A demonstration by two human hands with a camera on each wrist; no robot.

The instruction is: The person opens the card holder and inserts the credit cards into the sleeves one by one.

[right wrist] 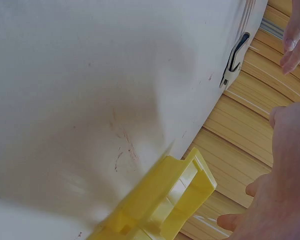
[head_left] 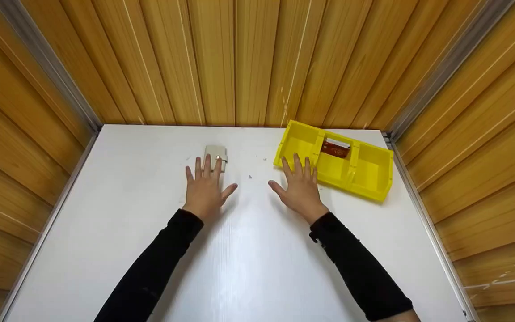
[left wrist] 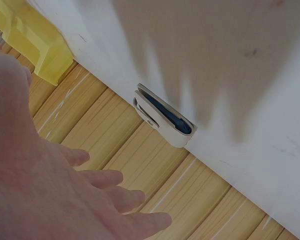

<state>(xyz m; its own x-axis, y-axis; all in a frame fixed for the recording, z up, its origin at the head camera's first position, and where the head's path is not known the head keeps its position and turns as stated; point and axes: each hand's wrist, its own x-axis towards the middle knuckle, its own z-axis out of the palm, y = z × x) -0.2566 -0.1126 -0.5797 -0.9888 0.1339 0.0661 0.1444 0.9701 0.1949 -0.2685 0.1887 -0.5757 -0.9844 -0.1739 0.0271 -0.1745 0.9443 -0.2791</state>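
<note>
A small beige wallet (head_left: 215, 154) with a snap strap lies on the table towards the back, left of centre. Its dark blue inside shows along the edge of the wallet (left wrist: 162, 114) in the left wrist view. My left hand (head_left: 204, 190) is held with fingers spread, its fingertips overlapping the wallet's near edge in the head view. On the right, my right hand (head_left: 301, 190) is spread too, fingertips overlapping the near left edge of a yellow three-compartment tray (head_left: 353, 173). A dark red card with a white edge (head_left: 335, 148) leans in the tray's middle compartment. Neither hand holds anything.
The white table (head_left: 248, 268) carries a few small dark specks. Wood-patterned walls (head_left: 257, 62) rise behind it and on both sides, with grey metal strips at the corners. Near the back right corner, the tray sits at an angle.
</note>
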